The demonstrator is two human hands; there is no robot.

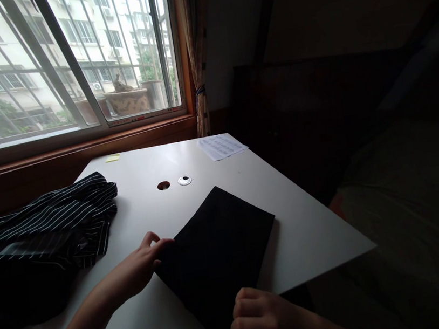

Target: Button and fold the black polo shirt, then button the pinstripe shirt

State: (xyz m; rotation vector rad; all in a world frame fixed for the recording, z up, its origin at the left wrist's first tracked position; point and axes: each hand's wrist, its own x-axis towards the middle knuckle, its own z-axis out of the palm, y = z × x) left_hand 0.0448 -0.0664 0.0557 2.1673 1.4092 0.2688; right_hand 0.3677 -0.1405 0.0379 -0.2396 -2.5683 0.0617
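At the near edge, the right hand has its fingers curled in beside the lower part of a black flat piece; whether it grips that piece cannot be told. The left hand pinches the piece's left corner between thumb and fingers. The piece lies at an angle over the white table, its near end reaching the table's near edge, its far corner pointing toward the window. Its material is too dark to determine.

Left: a striped garment lies heaped, with a strip of white surface between it and the piece. Right: white surface extends from the piece to the table's slanting right edge and pointed near corner. Beyond the far corner, white surface separates the piece from an open round hole and a silver grommet. Printed sheets lie at the far right corner, a yellow note at far left. Farthest stand a curtain and a barred window.
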